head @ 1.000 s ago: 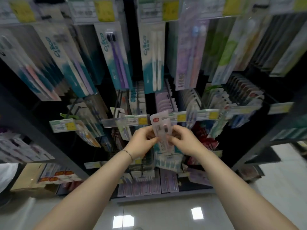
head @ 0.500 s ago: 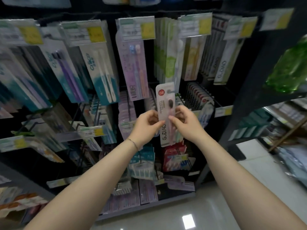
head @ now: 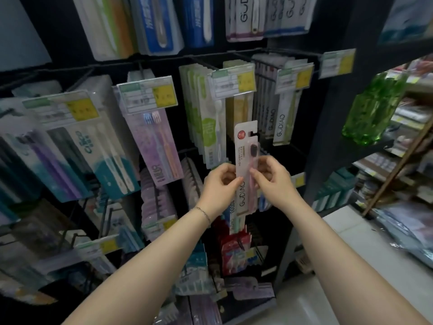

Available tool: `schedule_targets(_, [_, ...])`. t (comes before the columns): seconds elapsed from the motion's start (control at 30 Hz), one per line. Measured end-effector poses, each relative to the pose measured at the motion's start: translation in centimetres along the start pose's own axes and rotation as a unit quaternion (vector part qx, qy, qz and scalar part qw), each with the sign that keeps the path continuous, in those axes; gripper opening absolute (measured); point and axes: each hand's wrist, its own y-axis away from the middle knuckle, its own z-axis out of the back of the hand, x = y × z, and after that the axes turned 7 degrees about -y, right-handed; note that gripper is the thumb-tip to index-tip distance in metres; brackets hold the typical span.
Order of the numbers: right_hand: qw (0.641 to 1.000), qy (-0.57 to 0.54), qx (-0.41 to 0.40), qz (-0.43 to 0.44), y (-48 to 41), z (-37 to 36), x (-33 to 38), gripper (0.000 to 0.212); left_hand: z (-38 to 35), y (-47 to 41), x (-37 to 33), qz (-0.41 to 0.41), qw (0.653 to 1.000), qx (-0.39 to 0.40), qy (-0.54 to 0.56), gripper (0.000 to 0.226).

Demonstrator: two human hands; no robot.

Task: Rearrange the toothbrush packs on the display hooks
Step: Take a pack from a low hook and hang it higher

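Both hands are gripping one toothbrush pack (head: 246, 146) upright in front of the display: the left hand (head: 218, 186) is pinching its left edge with curled fingers and thumb, and the right hand (head: 274, 181) is pinching its right edge at the same height. The pack is standing free of every hook, its notched hang tab and red round sticker rising above the fingers and its printed lower half hanging below them. A thin bracelet (head: 203, 213) is circling the left wrist.

Behind the hands a black wire display (head: 164, 62) is carrying rows of hanging packs. Green-and-white packs (head: 206, 118) are hanging just above the left hand, a lilac pack (head: 159, 146) is tilting further to its left, and white packs with vertical lettering (head: 281, 120) are hanging above the right hand. Yellow-and-white price tags (head: 234, 82) are fronting the hooks overhead. Red packs (head: 234, 252) are hanging below the wrists.

Well to the right of the right hand a green bottle (head: 372, 109) is standing on a dark shelf. Pale glossy floor (head: 328, 289) is showing beneath the right forearm.
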Motion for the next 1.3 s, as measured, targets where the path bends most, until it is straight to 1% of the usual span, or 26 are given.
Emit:
schedule_targets(0.17, [0.999, 0.026, -0.036, 0.006, -1.4, 2.2, -0.3, 0.014, -2.1, -2.1, -1.1, 0.003, 1.0, 0.007, 0.013, 0.01])
schedule_targets(0.27, [0.998, 0.026, -0.05, 0.0, -2.8, 3.7, -0.4, 0.014, -3.6, -3.7, -1.9, -0.011, 1.0, 0.0, 0.007, 0.012])
schedule_targets(0.4, [0.997, 0.049, -0.057, 0.013, -4.9, 5.9, -0.3, 0.019, -5.6, -5.9, -3.5, -0.02, 0.999, -0.025, 0.002, 0.013])
schedule_targets(0.5, [0.995, 0.068, -0.065, 0.02, -6.6, 7.8, 0.1, 0.025, -7.0, -7.5, -5.1, -0.025, 0.999, -0.048, -0.008, 0.01])
schedule_targets(0.63, [0.996, 0.066, -0.062, 0.018, -8.5, 9.8, 0.3, 0.019, -8.4, -9.4, -6.7, -0.035, 0.998, -0.054, -0.012, 0.009])
schedule_targets(0.73, [0.994, 0.083, -0.061, 0.023, -9.5, 10.9, 0.2, 0.021, -9.2, -10.6, -7.4, -0.056, 0.996, -0.063, -0.028, 0.009])
schedule_targets(0.9, [0.989, 0.117, -0.065, 0.056, -11.2, 12.0, 0.3, 0.027, -10.1, -12.4, -8.0, -0.088, 0.992, -0.086, -0.025, 0.011])
schedule_targets(1.1, [0.98, 0.145, -0.094, 0.096, -12.3, 12.2, 0.4, 0.034, -10.7, -13.1, -9.0, -0.103, 0.99, -0.099, -0.001, 0.009])
schedule_targets(1.2, [0.978, 0.154, -0.104, 0.097, -12.6, 12.1, 0.5, 0.035, -10.9, -13.5, -9.3, -0.107, 0.988, -0.11, -0.004, 0.013])
schedule_targets(1.3, [0.977, 0.163, -0.11, 0.084, -13.0, 12.2, 0.2, 0.037, -11.1, -14.0, -9.5, -0.111, 0.987, -0.113, -0.034, 0.013])
